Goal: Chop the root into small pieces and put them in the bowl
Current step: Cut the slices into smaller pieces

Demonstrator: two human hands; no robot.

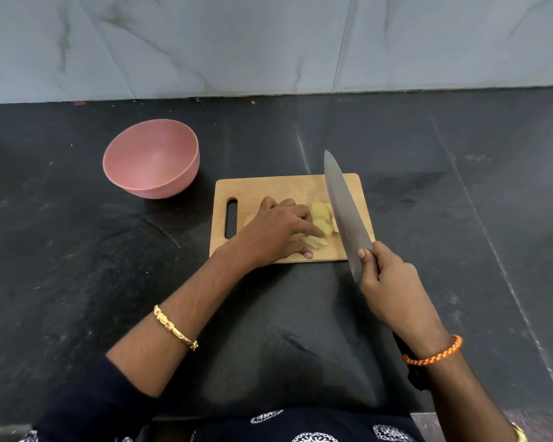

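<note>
A pale yellow root (pixel 320 222), cut into slices, lies on a small wooden cutting board (pixel 278 188). My left hand (pixel 278 231) rests flat over the slices and presses them down; part of the root is hidden beneath it. My right hand (pixel 393 288) grips the handle of a large steel knife (pixel 345 212). Its blade stands just to the right of the slices, tip pointing away from me. A pink bowl (pixel 151 158) sits to the upper left of the board with nothing inside.
Everything stands on a black stone counter (pixel 77 250). A grey marble wall (pixel 268 43) closes off the back. The counter's front edge runs close to my body at the bottom.
</note>
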